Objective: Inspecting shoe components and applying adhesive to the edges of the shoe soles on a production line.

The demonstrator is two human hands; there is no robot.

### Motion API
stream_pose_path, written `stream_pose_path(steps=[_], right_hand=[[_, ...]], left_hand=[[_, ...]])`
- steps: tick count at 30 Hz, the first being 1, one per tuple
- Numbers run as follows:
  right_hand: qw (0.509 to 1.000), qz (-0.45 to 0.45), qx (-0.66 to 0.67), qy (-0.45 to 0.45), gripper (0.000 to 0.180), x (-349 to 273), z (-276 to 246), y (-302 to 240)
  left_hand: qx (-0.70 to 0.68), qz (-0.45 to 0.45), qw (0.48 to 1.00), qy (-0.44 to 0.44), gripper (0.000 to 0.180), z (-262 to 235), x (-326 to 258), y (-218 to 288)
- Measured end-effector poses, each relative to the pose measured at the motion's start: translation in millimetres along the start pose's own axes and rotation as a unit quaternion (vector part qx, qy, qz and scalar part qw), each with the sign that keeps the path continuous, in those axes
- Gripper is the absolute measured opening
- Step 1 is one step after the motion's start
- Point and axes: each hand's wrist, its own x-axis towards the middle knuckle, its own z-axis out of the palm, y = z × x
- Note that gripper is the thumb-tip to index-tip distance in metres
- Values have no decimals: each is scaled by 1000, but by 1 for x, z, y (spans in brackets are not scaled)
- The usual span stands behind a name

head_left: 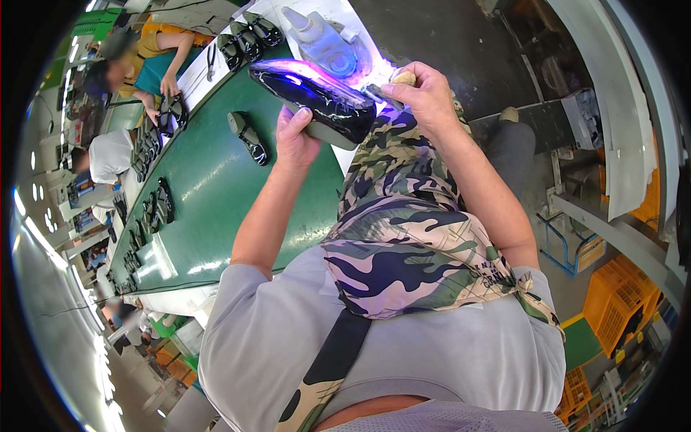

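My left hand [296,140] grips a glossy black shoe [317,104] from its near side, thumb up against the grey-green sole part. The shoe lies tilted in the air above the edge of the green work surface, with violet light shining on it. At its right end, my right hand [426,97] pinches a small tan piece [404,78] between thumb and fingers. Its kind is hard to make out in the glare. Just beyond the shoe stands a translucent squeeze bottle [320,45] with a pointed nozzle.
Several black shoes [248,37] sit at the far edge beside pliers [210,62]. A single shoe [247,137] rests on the green belt [209,194], more shoes [162,201] further left. Across it, a person in yellow [155,47] handles shoes. Yellow crates [619,302] stand at right.
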Motion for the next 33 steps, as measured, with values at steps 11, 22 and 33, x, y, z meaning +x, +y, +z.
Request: stream_pose_path(steps=[11, 22, 33], right_hand=[[991, 4, -128, 24, 19, -11, -23, -11], [982, -23, 169, 78, 22, 0, -45, -14], [983, -46, 142, 104, 19, 1, -43, -28]], left_hand=[[209, 93, 973, -16, 63, 31, 9, -5], [23, 20, 999, -24, 54, 33, 27, -12], [11, 10, 999, -47, 59, 65, 40, -22]])
